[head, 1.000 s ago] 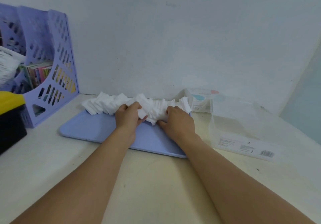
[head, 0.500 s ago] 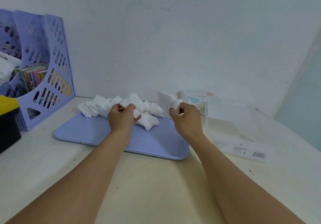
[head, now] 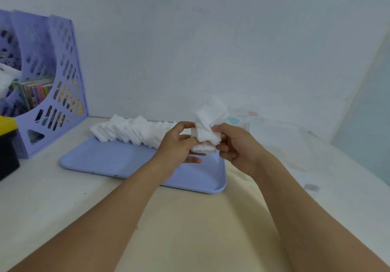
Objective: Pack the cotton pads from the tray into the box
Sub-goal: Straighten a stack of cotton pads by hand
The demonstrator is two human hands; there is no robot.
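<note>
- Head view: a lilac tray [head: 118, 162] lies on a pale table [head: 190, 229]; every place below is given relative to this tray.
- Above the tray's right end, both hands hold one uneven stack of white cotton pads [head: 209, 128], lifted off the tray.
- The left hand [head: 177, 145] pinches the stack's left side with curled fingers and thumb.
- The right hand [head: 236, 147] grips its right side, fingers curled around it.
- More cotton pads [head: 130, 131] lie in an overlapping row along the tray's far edge.
- Right of the tray sits a clear plastic box [head: 280, 136], hard to see clearly.
- Left of the tray stands a lilac file holder [head: 52, 94].
</note>
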